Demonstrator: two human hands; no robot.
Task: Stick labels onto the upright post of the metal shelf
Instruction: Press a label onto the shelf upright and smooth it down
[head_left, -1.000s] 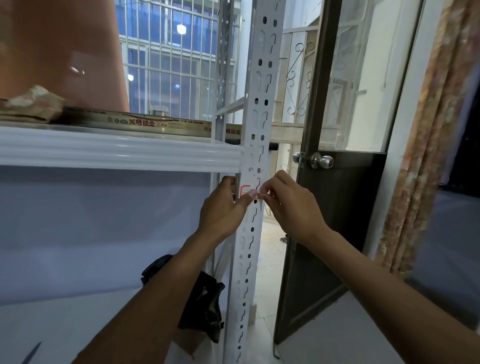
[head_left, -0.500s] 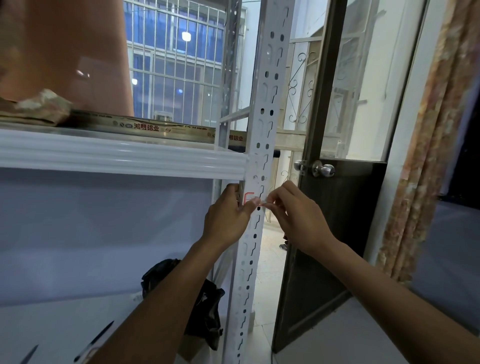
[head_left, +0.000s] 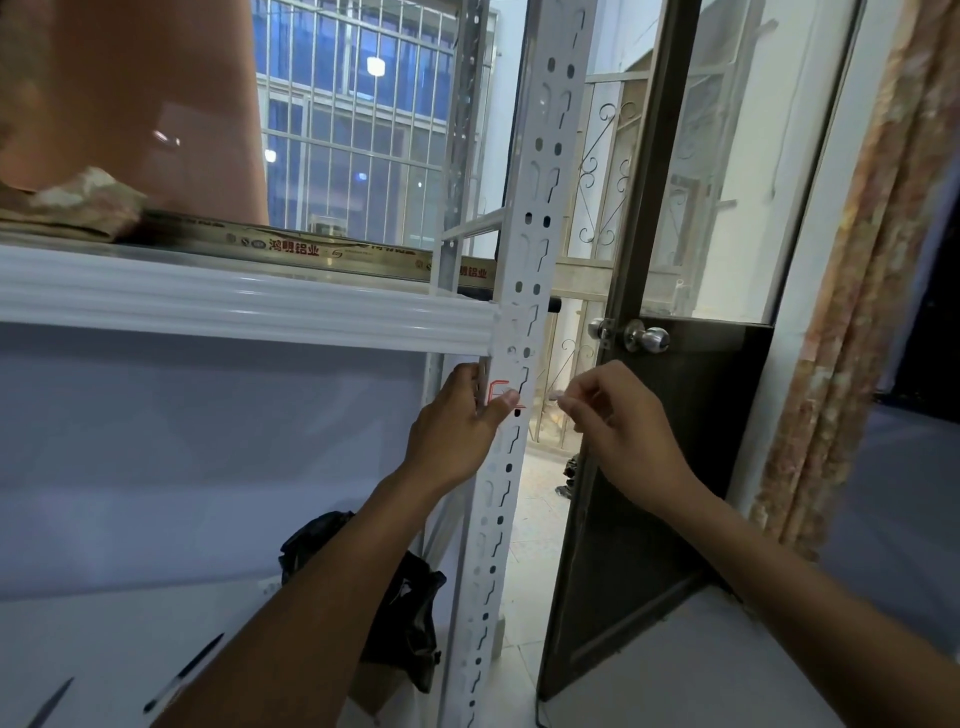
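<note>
A white perforated upright post (head_left: 535, 218) of the metal shelf runs down the middle of the view. A white label with a red border (head_left: 500, 388) sits on the post just below the white shelf beam (head_left: 244, 312). My left hand (head_left: 460, 423) wraps the post's left edge, its thumb pressing on the label. My right hand (head_left: 618, 421) is off the post to the right, thumb and forefinger pinched together on something small and pale that I cannot identify.
A dark door (head_left: 649, 499) with a round metal knob (head_left: 647, 336) stands open right of the post. A black bag (head_left: 400, 597) lies under the shelf. Dark pens (head_left: 182, 675) lie at the lower left. A patterned curtain (head_left: 857, 312) hangs at the right.
My right hand has pulled away from the post to the right, its fingers still pinched. My left thumb stays pressed on the label. The view has tilted slightly.
</note>
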